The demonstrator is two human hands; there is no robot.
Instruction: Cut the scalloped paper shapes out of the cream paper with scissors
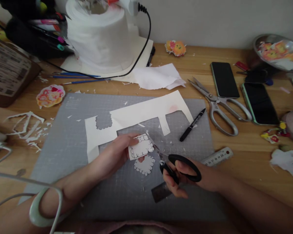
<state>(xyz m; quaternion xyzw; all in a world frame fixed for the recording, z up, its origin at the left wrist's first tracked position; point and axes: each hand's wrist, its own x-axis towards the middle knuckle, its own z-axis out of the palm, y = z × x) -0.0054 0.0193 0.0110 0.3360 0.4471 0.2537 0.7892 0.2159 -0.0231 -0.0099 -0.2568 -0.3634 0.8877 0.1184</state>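
Note:
Between the thumb and fingers of my left hand [120,146] is a small white paper piece [139,149] with a scalloped outline drawn in black. My right hand [183,177] has its fingers through the handles of black-handled scissors [172,164]. Their blades are parted at the right edge of the paper piece. Just below it, a scalloped paper cutout [146,165] rests over the grey cutting mat [63,156]. A larger white paper sheet [141,113] with cut-away parts lies behind my hands. A steel ruler [218,156] runs partly hidden under my right hand.
A black marker [192,125] and large silver scissors [217,102] lie to the right, beside two phones [225,79]. A big white roll [99,37] stands at the back, with a black cable [146,42] beside it. Paper scraps [26,125] litter the left. A metal bowl [255,58] sits back right.

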